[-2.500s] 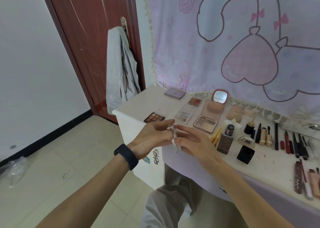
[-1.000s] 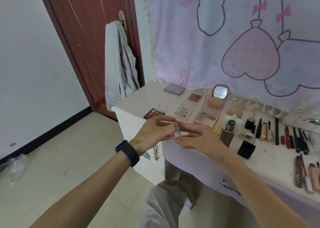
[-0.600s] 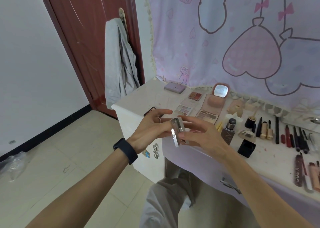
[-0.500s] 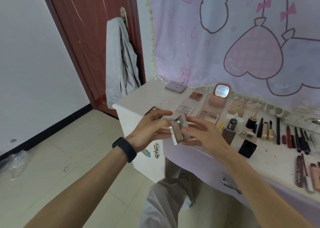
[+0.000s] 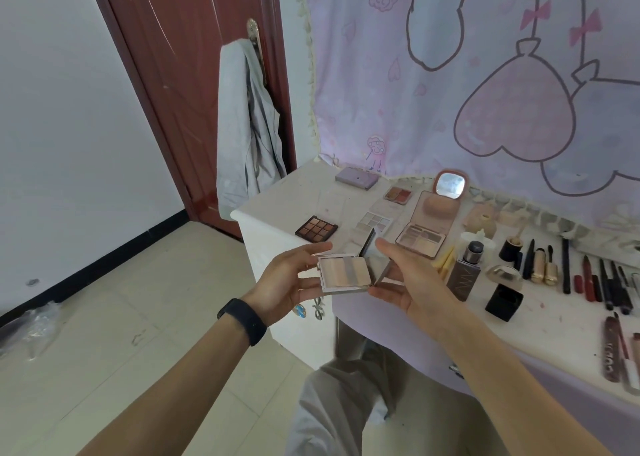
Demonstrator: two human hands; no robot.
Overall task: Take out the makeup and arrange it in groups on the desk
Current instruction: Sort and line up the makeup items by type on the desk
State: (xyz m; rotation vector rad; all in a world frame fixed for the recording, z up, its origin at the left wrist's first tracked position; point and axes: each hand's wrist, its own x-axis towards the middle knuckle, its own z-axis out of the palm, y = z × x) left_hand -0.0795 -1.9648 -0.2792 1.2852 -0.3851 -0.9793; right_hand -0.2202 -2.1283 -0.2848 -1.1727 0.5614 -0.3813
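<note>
The left grip (image 5: pixel 289 281) and right grip (image 5: pixel 410 282) each hold the opened palette (image 5: pixel 344 275).

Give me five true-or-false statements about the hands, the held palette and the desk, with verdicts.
1. The striped palette held by the left hand and right hand is open. True.
2. The left wrist is bare. False: a black band circles it.
3. A brown nine-pan palette lies on the desk. True.
4. The pink mirror compact is closed. False: its lid stands up, mirror showing.
5. The grey garment lies on the floor. False: it hangs at the door.
</note>
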